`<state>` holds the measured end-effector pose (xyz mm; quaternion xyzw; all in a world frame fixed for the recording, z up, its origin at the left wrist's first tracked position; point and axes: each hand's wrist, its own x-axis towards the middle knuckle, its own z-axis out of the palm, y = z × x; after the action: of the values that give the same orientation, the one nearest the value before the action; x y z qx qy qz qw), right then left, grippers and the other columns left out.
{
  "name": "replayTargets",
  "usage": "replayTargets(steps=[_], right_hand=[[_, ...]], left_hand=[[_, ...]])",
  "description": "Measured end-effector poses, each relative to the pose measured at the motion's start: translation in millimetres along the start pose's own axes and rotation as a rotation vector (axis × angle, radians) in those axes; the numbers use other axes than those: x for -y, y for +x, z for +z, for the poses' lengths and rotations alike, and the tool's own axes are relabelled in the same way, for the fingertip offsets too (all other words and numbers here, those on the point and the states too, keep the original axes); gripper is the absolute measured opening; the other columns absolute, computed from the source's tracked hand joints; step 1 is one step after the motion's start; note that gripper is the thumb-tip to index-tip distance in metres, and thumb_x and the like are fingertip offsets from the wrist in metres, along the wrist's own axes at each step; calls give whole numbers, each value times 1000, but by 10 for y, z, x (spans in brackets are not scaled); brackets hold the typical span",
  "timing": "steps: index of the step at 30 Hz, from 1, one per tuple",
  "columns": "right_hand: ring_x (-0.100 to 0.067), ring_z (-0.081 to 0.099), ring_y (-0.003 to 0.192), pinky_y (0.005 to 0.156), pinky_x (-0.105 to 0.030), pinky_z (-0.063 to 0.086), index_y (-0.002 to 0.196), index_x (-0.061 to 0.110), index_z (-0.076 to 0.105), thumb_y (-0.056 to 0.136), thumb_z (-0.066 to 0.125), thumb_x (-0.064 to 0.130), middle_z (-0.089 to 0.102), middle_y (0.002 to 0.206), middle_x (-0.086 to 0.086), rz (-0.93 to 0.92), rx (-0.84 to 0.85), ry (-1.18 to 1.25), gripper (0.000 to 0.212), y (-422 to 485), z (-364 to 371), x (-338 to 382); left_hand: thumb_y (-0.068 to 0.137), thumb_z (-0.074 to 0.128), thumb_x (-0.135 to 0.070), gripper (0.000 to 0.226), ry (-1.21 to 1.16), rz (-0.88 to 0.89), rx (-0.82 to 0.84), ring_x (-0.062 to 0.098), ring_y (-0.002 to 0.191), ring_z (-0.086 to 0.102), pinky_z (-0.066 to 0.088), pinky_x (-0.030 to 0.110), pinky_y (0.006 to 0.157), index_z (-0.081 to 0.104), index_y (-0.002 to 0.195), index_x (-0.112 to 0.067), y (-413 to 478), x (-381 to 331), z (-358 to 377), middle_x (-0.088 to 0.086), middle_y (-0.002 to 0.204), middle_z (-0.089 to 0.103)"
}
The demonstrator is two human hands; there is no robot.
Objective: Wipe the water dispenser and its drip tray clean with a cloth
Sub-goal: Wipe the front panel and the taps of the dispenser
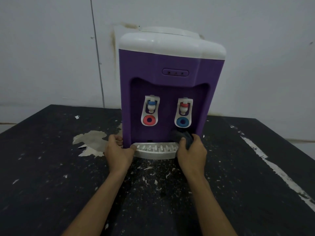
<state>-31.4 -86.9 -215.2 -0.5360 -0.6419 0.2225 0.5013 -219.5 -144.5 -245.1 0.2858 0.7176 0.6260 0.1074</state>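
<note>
A purple water dispenser point(170, 79) with a white top stands on a black table, against the wall. Two white taps sit in its recess, one with a red ring, one with a blue ring. A white slotted drip tray point(156, 151) juts out at its base. My left hand point(117, 150) grips the tray's left end, thumb on the rim, fingers beside the dispenser's lower left corner. My right hand point(190, 150) holds a dark grey cloth point(181, 136) bunched at the tray's right end, under the blue-ringed tap.
The black table point(51, 167) is scuffed, with white flecks and a bare peeled patch point(92, 140) left of the dispenser. A white streak point(272, 167) runs along its right side. A thin cable point(97, 48) runs down the white wall behind.
</note>
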Motion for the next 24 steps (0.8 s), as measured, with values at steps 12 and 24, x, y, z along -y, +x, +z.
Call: replayTargets(steps=[12, 24], right_hand=[[-14, 59, 77, 58, -30, 42, 119, 15, 44, 105, 38, 32, 60, 91, 0, 192, 106, 77, 24, -49, -276, -286], [-16, 58, 78, 57, -29, 39, 117, 12, 45, 103, 38, 30, 60, 91, -3, 250, 110, 170, 23, -75, -252, -183]], left_hand=[[77, 84, -11, 41, -17, -36, -4, 14, 87, 61, 42, 16, 65, 55, 107, -16, -83, -38, -21, 1, 103, 64], [78, 82, -8, 43, -45, -54, 29, 4, 81, 58, 42, 13, 64, 59, 114, -11, -102, -76, -46, 0, 104, 64]])
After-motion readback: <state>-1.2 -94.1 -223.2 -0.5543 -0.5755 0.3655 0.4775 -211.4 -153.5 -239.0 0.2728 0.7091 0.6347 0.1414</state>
